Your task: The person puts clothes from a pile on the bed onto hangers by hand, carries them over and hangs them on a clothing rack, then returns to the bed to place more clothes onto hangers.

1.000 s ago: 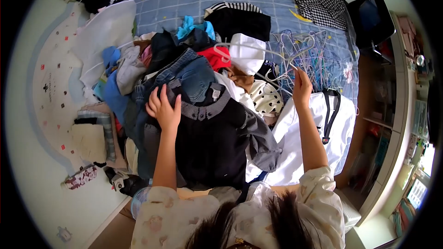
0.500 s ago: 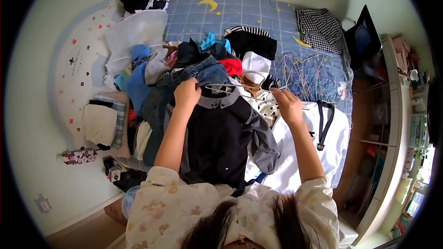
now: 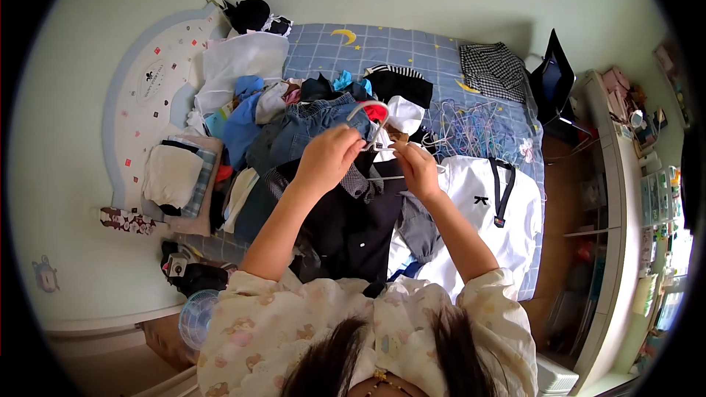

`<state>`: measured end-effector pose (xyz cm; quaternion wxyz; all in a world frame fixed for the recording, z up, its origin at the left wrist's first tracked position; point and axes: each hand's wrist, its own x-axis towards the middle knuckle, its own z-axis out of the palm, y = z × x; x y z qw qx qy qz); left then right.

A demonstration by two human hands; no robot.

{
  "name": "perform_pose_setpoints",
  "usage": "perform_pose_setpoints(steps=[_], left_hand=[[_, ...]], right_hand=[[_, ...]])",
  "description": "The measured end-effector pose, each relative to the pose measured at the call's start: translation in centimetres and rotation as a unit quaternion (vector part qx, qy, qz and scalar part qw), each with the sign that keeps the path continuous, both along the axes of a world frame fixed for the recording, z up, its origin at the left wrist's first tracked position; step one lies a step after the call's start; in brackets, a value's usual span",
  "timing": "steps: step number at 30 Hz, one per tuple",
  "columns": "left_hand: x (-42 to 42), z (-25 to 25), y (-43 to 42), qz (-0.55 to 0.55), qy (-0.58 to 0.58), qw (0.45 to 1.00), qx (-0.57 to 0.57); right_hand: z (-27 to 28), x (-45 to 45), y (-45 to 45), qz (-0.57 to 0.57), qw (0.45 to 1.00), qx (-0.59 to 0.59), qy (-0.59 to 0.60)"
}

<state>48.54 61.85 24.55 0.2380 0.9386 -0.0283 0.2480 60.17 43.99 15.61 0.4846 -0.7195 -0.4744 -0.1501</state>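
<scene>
One slim white hanger (image 3: 386,178), hook (image 3: 385,113) curved.

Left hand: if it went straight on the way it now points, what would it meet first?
The left hand would probably meet the curved hook of the thin white hanger, with bright red cloth beyond; depth is unclear.

A small black mark like a letter K turned on its side (image 3: 481,200) stood on the white garment (image 3: 482,224), and nothing more could be read there with any certainty. The small tag (image 3: 499,222) at the end of that garment's black neck trim (image 3: 503,192) was too small to read. An oval emblem (image 3: 153,80) on the pale headboard (image 3: 136,129) bore dark lettering around its motif, too small to make out.
</scene>
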Motion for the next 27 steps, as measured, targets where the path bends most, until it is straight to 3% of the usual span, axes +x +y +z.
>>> perform_pose_setpoints(steps=[4, 6, 8, 10, 11, 12, 13, 14, 15, 17, 18, 20, 21, 22, 25, 27], left_hand=[[-3.8, 0.1, -1.4, 0.026, 0.068, 0.997, 0.037], [-5.4, 0.2, -1.3, 0.052, 0.059, 0.997, -0.01], [-7.5, 0.8, -1.6, 0.077, 0.008, 0.994, -0.075], [-9.7, 2.6, -2.3, 0.065, -0.014, 0.989, -0.129], [-10.6, 3.5, -2.6, 0.048, -0.018, 0.989, -0.138], [-11.4, 4.2, -2.8, 0.032, -0.023, 0.988, -0.147], [-12.0, 4.5, -3.0, 0.006, -0.024, 0.991, -0.13], [-12.7, 4.9, -3.3, -0.02, -0.027, 0.991, -0.13], [-13.1, 5.2, -3.6, -0.047, -0.028, 0.991, -0.124], [-13.9, 5.5, -4.0, -0.078, -0.031, 0.989, -0.123], [-14.2, 5.6, -4.1, -0.083, -0.033, 0.988, -0.127], [-14.9, 6.0, -4.3, -0.074, -0.025, 0.986, -0.146], [-15.4, 6.4, -4.3, -0.061, -0.015, 0.985, -0.16], [-15.8, 6.5, -4.1, -0.047, -0.006, 0.984, -0.174], [-17.1, 5.7, -3.6, -0.004, -0.024, 0.986, -0.164], [-17.3, 5.3, -3.8, 0.02, -0.04, 0.985, -0.168]], right_hand=[[2.0, -2.3, -1.4, -0.001, 0.999, 0.041, -0.016], [2.9, -2.1, -3.4, -0.095, 0.99, 0.092, -0.046], [-0.2, 0.8, -6.3, -0.22, 0.946, 0.208, 0.116], [-1.1, 1.6, -7.9, -0.227, 0.913, 0.259, 0.22], [-1.6, 0.9, -8.0, -0.211, 0.944, 0.184, 0.174], [-6.7, 1.9, -8.0, -0.115, 0.956, 0.166, 0.211], [-2.6, -1.8, -6.6, -0.061, 0.956, 0.115, 0.263], [-3.0, -3.3, -5.2, 0.097, 0.916, 0.136, 0.366], [-1.7, -5.4, -4.1, 0.156, 0.933, 0.073, 0.315], [1.6, -8.9, -2.3, 0.349, 0.826, 0.052, 0.439], [1.2, -10.1, -1.5, 0.402, 0.783, 0.032, 0.474], [1.0, -11.9, -2.1, 0.347, 0.76, -0.103, 0.54], [2.0, -13.2, -2.6, 0.308, 0.799, -0.105, 0.505], [2.2, -12.4, -2.6, 0.375, 0.801, -0.151, 0.442], [2.3, -11.7, -5.8, 0.316, 0.903, -0.144, 0.254], [2.6, -11.5, -7.6, 0.28, 0.931, -0.157, 0.174]])
